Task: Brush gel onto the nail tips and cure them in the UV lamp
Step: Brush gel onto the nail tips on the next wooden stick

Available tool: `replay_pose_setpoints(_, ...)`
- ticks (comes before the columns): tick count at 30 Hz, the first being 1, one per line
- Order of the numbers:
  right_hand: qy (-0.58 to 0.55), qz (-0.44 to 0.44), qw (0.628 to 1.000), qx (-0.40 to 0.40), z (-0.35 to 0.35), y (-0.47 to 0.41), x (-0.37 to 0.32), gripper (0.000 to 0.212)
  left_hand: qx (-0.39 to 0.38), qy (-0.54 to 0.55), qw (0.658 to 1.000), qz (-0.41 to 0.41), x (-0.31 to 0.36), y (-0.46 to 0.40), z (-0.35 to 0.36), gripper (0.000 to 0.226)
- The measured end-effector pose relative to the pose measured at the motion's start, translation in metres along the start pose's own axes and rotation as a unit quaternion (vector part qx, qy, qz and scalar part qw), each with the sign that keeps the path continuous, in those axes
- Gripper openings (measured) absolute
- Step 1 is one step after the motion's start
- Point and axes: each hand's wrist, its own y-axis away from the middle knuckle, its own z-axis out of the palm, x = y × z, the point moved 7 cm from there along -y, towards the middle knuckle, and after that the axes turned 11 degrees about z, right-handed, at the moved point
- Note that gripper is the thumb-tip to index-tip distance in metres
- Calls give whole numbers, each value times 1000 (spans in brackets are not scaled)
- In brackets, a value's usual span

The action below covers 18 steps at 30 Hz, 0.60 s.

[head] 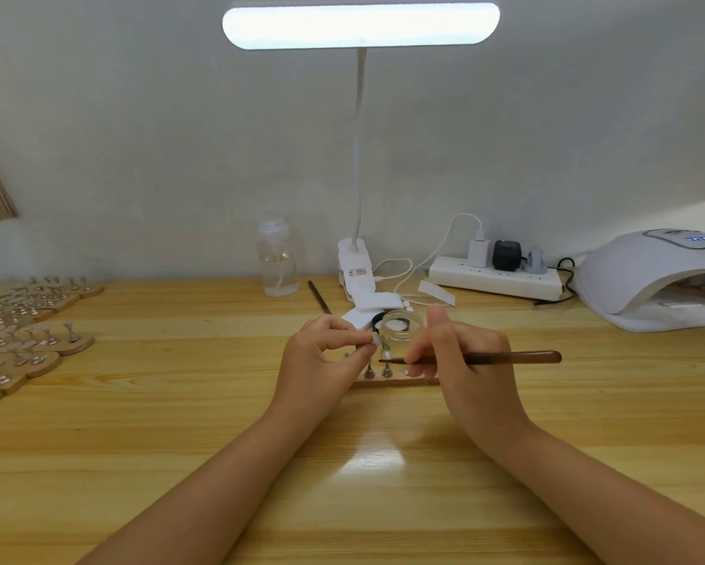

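Your left hand [322, 352] pinches a small clear nail tip [376, 341] on its stand, above the wooden holder [395, 380] at tabletop [179, 422] centre. Your right hand [460, 356] grips the brown brush [505, 357], bristles just beside the tip. The white UV lamp [644, 287] sits far right; its display is unreadable.

I could make out very little writing from my seat. The UV lamp [664, 279] at the right carried a small lit blue display [701, 239] on its top, but its digits were too blurred for me to read. The white clip base of the desk lamp [354, 269] bore a label [356, 272] with red and dark print, far too small to decipher. I saw no other text, brand or number.
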Motion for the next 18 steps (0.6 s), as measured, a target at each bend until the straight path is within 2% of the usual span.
replay_pose_setpoints(4, 57, -58, 997, 1, 1, 0, -10, 38, -3, -3, 1000, 5, 1, 0, 0, 23)
replay_pose_setpoints(8, -3, 22, 1000, 3, 0, -1, 1, 44, -4, -8, 1000, 10, 2, 0, 0, 25)
replay_pose_setpoints(13, 32, -24, 999, 3, 0, -1, -5, 42, -5, -12, 1000, 13, 1, -1, 0, 25)
replay_pose_setpoints(16, -8, 41, 999, -13, 2, -1, 2, 46, -3, -11, 1000, 15, 1, -1, 0, 23)
replay_pose_setpoints(18, -15, 38, 999, -5, 1, 0, 2, 48, 0, -10, 1000, 17, 1, -1, 0, 22)
